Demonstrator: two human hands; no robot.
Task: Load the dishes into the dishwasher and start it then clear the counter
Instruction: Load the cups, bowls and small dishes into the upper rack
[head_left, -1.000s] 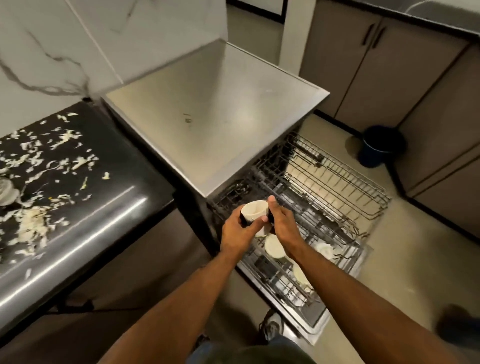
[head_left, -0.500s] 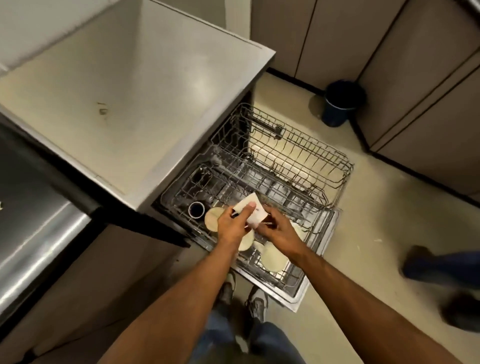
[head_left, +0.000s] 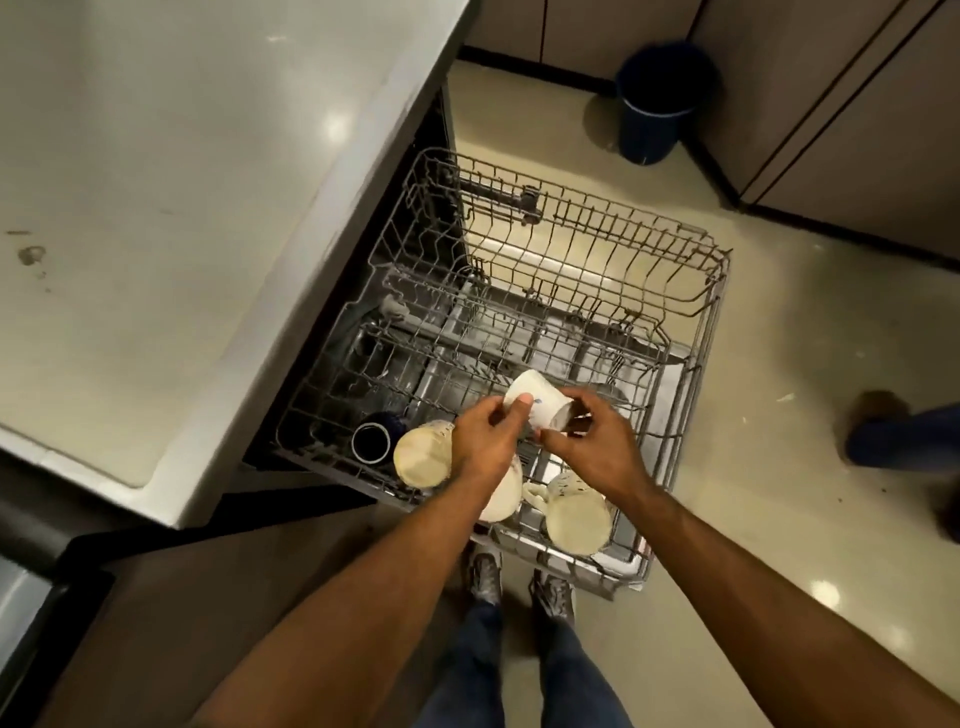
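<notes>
While held over the pulled-out lower rack (head_left: 670, 467), white cup (head_left: 537, 402) tipped on its side, mouth toward the right; pinched at its base end by left hand (head_left: 485, 441), thumb on the wall; gripped round its rim end by right hand (head_left: 592, 447), fingers curled over it; not yet seated among the tines. Just left of the grip, a cream cup (head_left: 421, 457) and a dark blue cup (head_left: 374, 440) already racked; below the grip, a cream mug (head_left: 576, 512) in place. Upper rack (head_left: 597, 244) beyond the grip apparently bare. Judged early in loading: door open, machine not started, counter clearing left.
</notes>
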